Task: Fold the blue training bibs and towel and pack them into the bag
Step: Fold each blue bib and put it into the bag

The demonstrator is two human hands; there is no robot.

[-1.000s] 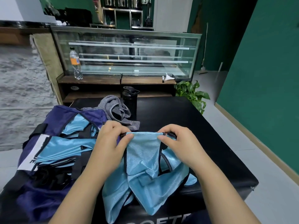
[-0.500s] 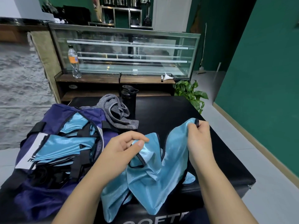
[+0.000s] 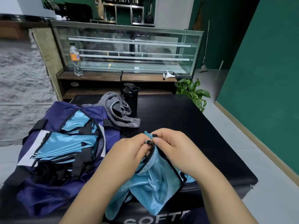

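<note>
**Now two hands pinch one blue bib**

Low in the middle, the left hand [image 3: 129, 152] and right hand [image 3: 174, 147] meet, fingers curled, pinching the bib [image 3: 155, 183] by its black edge. The purple bag [image 3: 48, 199] sits lower left, holding folded bibs [image 3: 68, 141].

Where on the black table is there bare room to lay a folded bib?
Free: the black table right of the shaker bottle and grey towel, out to its right edge. Crowded: the left, under the bag, and the near edge under the bib.
</note>
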